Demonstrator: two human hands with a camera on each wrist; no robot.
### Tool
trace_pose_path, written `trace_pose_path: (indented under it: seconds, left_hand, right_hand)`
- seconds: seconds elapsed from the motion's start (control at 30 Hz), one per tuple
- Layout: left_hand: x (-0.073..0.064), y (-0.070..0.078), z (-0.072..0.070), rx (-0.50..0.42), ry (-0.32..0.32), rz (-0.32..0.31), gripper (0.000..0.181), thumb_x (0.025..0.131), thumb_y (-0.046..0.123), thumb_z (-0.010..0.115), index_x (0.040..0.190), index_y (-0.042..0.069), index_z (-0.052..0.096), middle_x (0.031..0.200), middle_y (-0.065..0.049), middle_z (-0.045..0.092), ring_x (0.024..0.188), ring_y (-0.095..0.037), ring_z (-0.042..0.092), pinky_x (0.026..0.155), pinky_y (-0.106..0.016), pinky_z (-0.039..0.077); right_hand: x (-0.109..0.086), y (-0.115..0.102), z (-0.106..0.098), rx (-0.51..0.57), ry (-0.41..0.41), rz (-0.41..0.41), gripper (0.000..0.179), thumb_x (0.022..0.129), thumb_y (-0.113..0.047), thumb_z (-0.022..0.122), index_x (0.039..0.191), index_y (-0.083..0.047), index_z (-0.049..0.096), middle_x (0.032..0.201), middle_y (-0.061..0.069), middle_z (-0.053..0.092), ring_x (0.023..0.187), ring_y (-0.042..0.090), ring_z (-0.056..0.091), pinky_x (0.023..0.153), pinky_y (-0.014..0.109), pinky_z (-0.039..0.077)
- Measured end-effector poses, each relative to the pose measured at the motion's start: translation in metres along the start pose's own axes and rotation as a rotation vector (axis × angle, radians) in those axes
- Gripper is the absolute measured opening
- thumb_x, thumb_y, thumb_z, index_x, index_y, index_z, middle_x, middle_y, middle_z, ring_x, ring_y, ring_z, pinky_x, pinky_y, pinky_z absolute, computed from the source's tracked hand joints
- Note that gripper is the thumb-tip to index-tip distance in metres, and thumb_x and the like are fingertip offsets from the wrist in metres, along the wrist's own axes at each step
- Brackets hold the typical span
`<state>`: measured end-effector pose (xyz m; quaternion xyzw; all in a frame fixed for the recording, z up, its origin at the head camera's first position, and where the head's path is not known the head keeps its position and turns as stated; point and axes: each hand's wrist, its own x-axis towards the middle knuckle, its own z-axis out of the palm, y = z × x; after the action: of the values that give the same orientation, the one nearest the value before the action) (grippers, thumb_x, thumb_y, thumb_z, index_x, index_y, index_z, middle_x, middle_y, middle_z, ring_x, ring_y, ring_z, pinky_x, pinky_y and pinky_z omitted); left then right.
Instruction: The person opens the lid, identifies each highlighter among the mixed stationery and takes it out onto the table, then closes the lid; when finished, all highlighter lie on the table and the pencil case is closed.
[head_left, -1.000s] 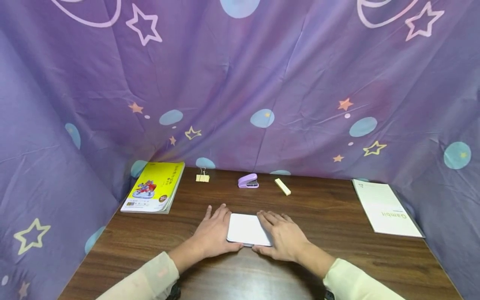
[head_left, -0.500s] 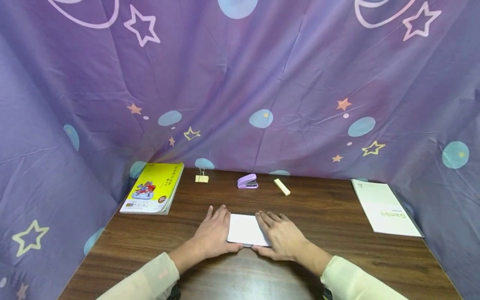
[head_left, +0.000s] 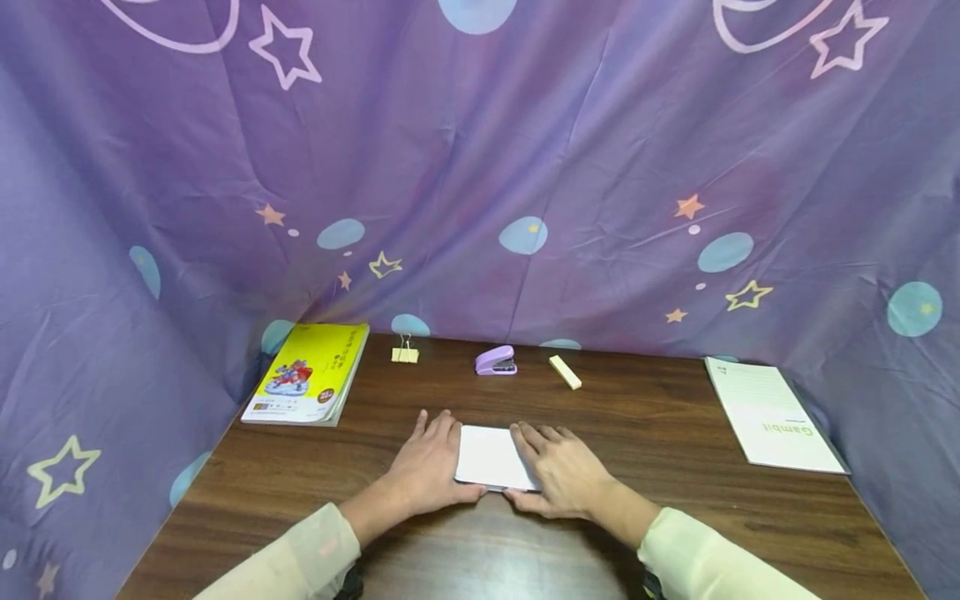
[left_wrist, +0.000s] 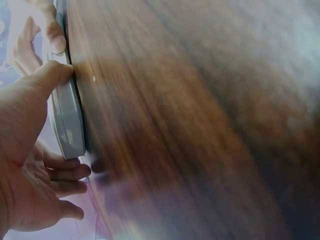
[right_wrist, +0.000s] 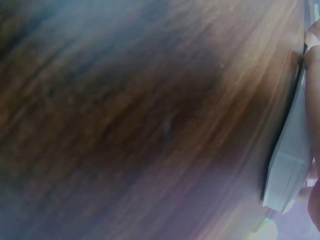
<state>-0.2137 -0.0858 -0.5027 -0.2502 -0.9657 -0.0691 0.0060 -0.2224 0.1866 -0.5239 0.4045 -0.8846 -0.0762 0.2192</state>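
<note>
A flat white rectangular box (head_left: 491,457) with a grey side lies on the brown table in front of the person, between both hands. My left hand (head_left: 423,468) holds its left end, with the thumb along the near edge and the fingers at the side. In the left wrist view the box's grey side (left_wrist: 67,112) shows between thumb and fingers. My right hand (head_left: 566,473) grips the right end, its fingers lying over the top and its thumb at the near edge, close to the left thumb. The right wrist view shows the box's edge (right_wrist: 290,155) low on the tabletop.
Along the back stand a yellow binder clip (head_left: 405,355), a purple stapler (head_left: 496,361) and a small pale yellow bar (head_left: 565,372). Yellow-covered books (head_left: 307,371) lie at the left, a lined notepad (head_left: 772,417) at the right. A purple curtain (head_left: 480,167) encloses the table (head_left: 637,425).
</note>
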Motion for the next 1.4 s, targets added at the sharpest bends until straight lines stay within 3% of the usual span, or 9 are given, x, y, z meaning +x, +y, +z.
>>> trace_pose_path:
  seconds: [0.23, 0.53, 0.8, 1.13, 1.27, 1.4]
  left_hand:
    - [0.000, -0.001, -0.001, -0.010, 0.004, -0.010, 0.113, 0.085, 0.072, 0.083, 0.153, -0.013, 0.052, 0.155, -0.029, 0.059, 0.154, -0.041, 0.053, 0.135, -0.064, 0.034]
    - [0.002, -0.005, -0.001, -0.080, 0.032, -0.007, 0.108, 0.080, 0.067, 0.089, 0.149, -0.010, 0.055, 0.146, -0.026, 0.062, 0.144, -0.041, 0.060, 0.134, -0.063, 0.036]
    - [0.006, -0.008, -0.003, -0.180, 0.037, 0.003, 0.100, 0.077, 0.064, 0.094, 0.140, -0.006, 0.062, 0.132, -0.018, 0.066, 0.131, -0.037, 0.065, 0.132, -0.069, 0.035]
    - [0.007, -0.012, 0.001, -0.336, 0.058, -0.032, 0.099, 0.071, 0.060, 0.101, 0.137, -0.005, 0.064, 0.132, -0.016, 0.062, 0.133, -0.036, 0.060, 0.135, -0.070, 0.028]
    - [0.006, -0.012, 0.002, -0.399, 0.075, -0.035, 0.097, 0.068, 0.055, 0.103, 0.135, -0.004, 0.065, 0.128, -0.013, 0.061, 0.130, -0.033, 0.060, 0.135, -0.070, 0.027]
    - [0.005, -0.011, 0.002, -0.407, 0.076, -0.045, 0.099, 0.067, 0.055, 0.103, 0.136, -0.005, 0.064, 0.127, -0.013, 0.060, 0.129, -0.032, 0.059, 0.135, -0.070, 0.027]
  right_hand:
    - [0.004, 0.001, 0.003, 0.019, 0.035, -0.025, 0.095, 0.096, -0.077, 0.061, 0.147, 0.003, 0.065, 0.134, 0.017, 0.079, 0.107, 0.033, 0.080, 0.088, 0.047, 0.069]
    - [0.011, 0.008, -0.008, 0.127, -0.042, -0.019, 0.091, 0.096, -0.072, 0.068, 0.147, 0.004, 0.066, 0.138, 0.020, 0.078, 0.113, 0.034, 0.081, 0.097, 0.045, 0.069]
    - [0.016, 0.017, -0.017, 0.262, -0.110, 0.041, 0.084, 0.095, -0.069, 0.070, 0.146, -0.002, 0.070, 0.136, 0.013, 0.080, 0.101, 0.028, 0.083, 0.081, 0.040, 0.070]
    - [0.026, 0.035, -0.034, 0.568, -0.317, 0.114, 0.084, 0.106, -0.067, 0.061, 0.153, 0.002, 0.062, 0.150, 0.018, 0.071, 0.133, 0.038, 0.074, 0.112, 0.053, 0.062]
    - [0.027, 0.042, -0.034, 0.648, -0.281, 0.111, 0.076, 0.108, -0.062, 0.063, 0.154, -0.001, 0.063, 0.153, 0.015, 0.070, 0.138, 0.036, 0.071, 0.117, 0.053, 0.058]
    - [0.025, 0.043, -0.032, 0.624, -0.082, 0.079, 0.066, 0.101, -0.055, 0.078, 0.145, -0.006, 0.071, 0.140, 0.009, 0.078, 0.128, 0.028, 0.077, 0.111, 0.049, 0.063]
